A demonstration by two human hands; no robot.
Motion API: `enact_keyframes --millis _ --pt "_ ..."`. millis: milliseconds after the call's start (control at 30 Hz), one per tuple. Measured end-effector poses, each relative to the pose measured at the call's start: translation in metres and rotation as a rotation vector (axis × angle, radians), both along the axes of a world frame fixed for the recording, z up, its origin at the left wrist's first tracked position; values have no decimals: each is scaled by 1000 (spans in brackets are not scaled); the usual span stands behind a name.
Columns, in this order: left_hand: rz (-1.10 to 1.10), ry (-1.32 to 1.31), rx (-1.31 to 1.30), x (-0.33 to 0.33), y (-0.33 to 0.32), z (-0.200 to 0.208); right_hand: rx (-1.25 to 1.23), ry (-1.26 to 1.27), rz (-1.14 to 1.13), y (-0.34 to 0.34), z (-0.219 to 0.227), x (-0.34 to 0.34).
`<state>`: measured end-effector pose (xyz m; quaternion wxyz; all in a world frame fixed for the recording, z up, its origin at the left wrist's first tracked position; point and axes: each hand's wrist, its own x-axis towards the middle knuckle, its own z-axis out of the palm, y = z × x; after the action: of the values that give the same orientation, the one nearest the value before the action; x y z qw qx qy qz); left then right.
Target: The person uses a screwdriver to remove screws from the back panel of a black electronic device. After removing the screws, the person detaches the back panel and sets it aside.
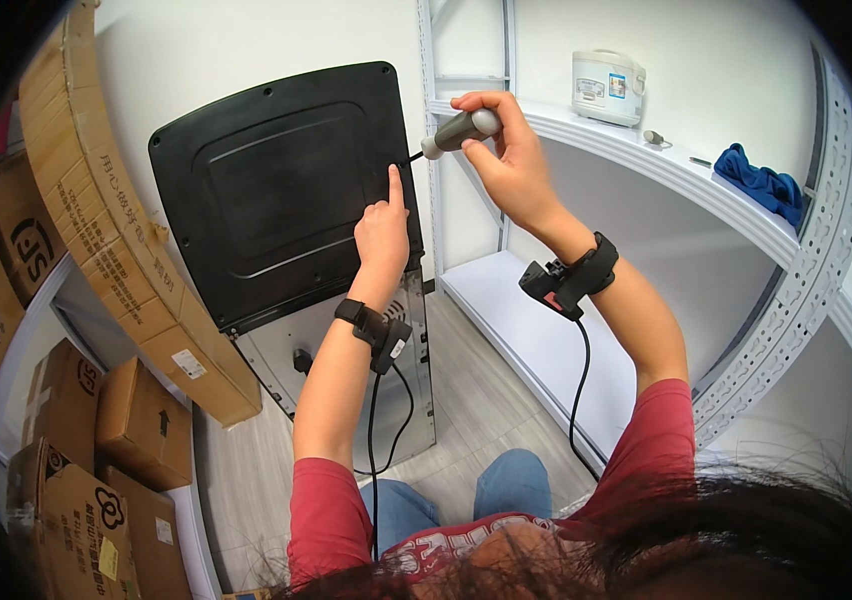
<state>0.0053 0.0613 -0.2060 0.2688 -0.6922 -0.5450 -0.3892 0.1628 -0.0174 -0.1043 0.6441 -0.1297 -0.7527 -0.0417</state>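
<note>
A black molded panel (291,180) covers the back of a tall metal appliance (416,370), with screw holes along its rim. In my right hand (516,165) is a screwdriver (461,133) with a grey and dark handle. Its dark shaft points left and meets the panel's right edge. My left hand (383,235) holds nothing; its index finger is stretched out, touching the panel by the screwdriver's tip, while the other fingers are curled. Any screw at that tip is too small to make out. Both wrists carry black straps with small cabled devices.
White metal shelving (646,150) on the right bears a rice cooker (608,88) and a blue cloth (758,185). A long cardboard box (136,240) leans at the left. Several cartons (146,425) fill a shelf there. Cables hang from both wrists near my knees.
</note>
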Motion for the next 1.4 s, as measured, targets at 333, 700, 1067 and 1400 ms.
enact_keyframes --millis 333,700,1067,1400 --pt "-15 -11 14 -2 2 -1 -165 201 293 7 -6 -12" --pt "-1 -12 9 -1 3 -1 -260 -19 375 -6 1 -12" --pt "1 -7 35 -2 5 -3 -153 -25 185 -4 0 -24" --pt "-6 -6 32 0 5 -2 -8 -70 234 9 2 -20"
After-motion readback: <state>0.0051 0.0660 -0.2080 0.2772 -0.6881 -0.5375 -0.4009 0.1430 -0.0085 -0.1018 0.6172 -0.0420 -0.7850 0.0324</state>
